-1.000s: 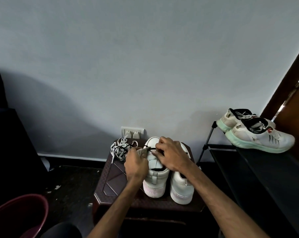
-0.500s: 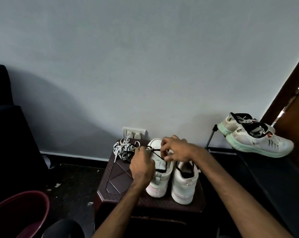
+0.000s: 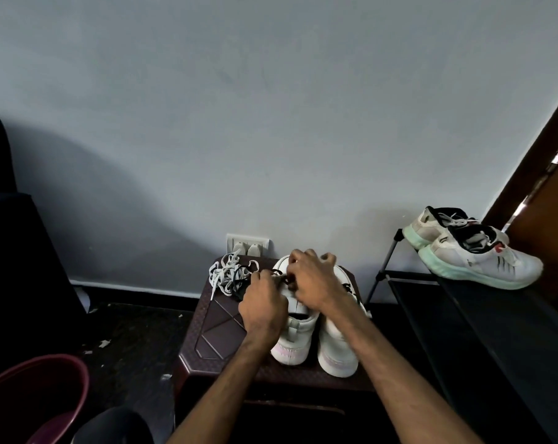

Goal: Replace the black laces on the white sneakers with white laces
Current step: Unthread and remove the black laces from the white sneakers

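Two white sneakers stand heels toward me on a dark brown plastic stool [image 3: 213,331]. Over the left sneaker [image 3: 295,342] my left hand [image 3: 263,307] grips its side and the black lace [image 3: 282,277] at the eyelets. My right hand [image 3: 313,283] reaches across the same shoe and pinches that black lace near the toe end. The right sneaker [image 3: 337,350] still carries black lacing, partly hidden by my right wrist. A loose bundle of white laces [image 3: 225,275], tangled with a black lace, lies on the stool's far left corner.
A wall socket [image 3: 247,245] sits just behind the stool. A black shoe rack [image 3: 463,315] at right holds another pair of white sneakers with mint soles [image 3: 473,254]. A maroon tub [image 3: 37,398] stands at the lower left, dark furniture at the far left.
My right hand has shifted back over the left sneaker's eyelets and both hands have closed in on the black lace. The camera view has moved slightly.
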`<state>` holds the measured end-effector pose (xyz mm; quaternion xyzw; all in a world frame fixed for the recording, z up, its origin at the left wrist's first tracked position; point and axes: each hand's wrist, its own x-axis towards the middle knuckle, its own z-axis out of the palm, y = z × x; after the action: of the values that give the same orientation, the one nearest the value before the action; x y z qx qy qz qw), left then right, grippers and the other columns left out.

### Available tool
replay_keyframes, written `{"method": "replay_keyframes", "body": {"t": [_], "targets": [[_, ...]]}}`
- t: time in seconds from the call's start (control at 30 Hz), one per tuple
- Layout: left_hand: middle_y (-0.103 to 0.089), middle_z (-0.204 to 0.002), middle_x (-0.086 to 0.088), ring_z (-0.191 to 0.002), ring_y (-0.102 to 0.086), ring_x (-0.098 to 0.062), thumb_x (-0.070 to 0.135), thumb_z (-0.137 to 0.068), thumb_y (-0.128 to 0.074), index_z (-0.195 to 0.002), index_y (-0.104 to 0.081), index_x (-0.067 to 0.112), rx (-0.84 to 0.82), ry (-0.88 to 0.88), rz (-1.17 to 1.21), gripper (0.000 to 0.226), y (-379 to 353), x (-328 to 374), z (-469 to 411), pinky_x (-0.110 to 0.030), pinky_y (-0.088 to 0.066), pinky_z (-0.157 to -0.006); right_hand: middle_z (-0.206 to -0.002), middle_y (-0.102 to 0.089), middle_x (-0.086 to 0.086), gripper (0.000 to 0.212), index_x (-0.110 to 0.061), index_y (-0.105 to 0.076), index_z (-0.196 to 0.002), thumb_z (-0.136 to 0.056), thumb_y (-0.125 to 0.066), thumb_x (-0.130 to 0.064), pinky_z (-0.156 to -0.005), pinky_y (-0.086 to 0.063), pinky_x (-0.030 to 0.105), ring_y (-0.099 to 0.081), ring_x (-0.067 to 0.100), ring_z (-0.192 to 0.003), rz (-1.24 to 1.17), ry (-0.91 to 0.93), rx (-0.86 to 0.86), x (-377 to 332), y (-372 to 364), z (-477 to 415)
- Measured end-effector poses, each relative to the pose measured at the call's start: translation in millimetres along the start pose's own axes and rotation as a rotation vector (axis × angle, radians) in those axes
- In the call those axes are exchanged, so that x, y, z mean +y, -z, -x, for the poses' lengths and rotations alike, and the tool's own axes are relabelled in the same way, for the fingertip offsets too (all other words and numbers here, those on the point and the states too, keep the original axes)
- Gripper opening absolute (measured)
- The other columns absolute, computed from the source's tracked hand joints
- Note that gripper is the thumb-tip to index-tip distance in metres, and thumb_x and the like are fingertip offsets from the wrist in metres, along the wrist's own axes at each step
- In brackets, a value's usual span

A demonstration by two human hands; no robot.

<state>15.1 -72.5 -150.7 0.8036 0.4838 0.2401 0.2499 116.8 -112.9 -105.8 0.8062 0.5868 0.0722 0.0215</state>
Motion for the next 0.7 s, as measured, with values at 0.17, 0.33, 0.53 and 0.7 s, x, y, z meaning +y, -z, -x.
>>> {"method": "replay_keyframes", "body": {"t": [0.17,0.33,0.53,0.7], "targets": [[-0.052,-0.118,-0.005,-0.102,-0.058,-0.032,0.021,-0.095,-0.045,-0.11,-0.051,0.012,0.024,0.003,0.02,0.019,0.3,-1.9,-1.1,-0.039,-0.041,-0.071,-0.115,-0.048,-0.02,0.012,-0.036,-0.066,-0.08,-0.076,-0.077,-0.04,-0.105,-0.015,0.049,-0.036,0.007,-0.119,-0.066,-0.002,-0.167,61.6,73.7,31.6],[-0.051,-0.116,-0.006,-0.099,-0.057,-0.032,0.016,-0.092,-0.046,-0.106,-0.051,0.013,0.046,-0.004,0.031,0.015,-4.1,3.2,3.7,-0.039,-0.037,-0.067,-0.125,-0.051,-0.008,0.026,-0.03,-0.069,-0.106,-0.082,-0.073,-0.039,-0.103,-0.023,0.05,-0.042,0.016,-0.125,-0.047,-0.095,-0.11,50.1,72.1,15.8],[-0.051,-0.116,-0.003,-0.098,-0.059,-0.029,0.022,-0.091,-0.05,-0.107,-0.051,0.016,0.02,0.001,0.02,0.017,-5.2,0.1,0.7,-0.041,-0.043,-0.069,-0.12,-0.055,0.001,0.021,-0.016,-0.064,-0.112,-0.092,-0.06,-0.017,-0.098,-0.033,0.052,-0.048,0.022,-0.119,0.057,-0.052,-0.066,-20.3,9.9,-15.0],[-0.05,-0.119,-0.004,-0.103,-0.058,-0.03,0.018,-0.092,-0.047,-0.109,-0.049,0.015,0.012,0.003,-0.003,0.017,-7.0,-1.6,-1.7,-0.04,-0.04,-0.068,-0.123,-0.053,-0.004,0.028,-0.02,-0.063,-0.115,-0.088,-0.061,-0.014,-0.095,-0.033,0.046,-0.047,0.019,-0.118,0.089,-0.093,0.061,-8.1,-11.7,-6.5]]}}
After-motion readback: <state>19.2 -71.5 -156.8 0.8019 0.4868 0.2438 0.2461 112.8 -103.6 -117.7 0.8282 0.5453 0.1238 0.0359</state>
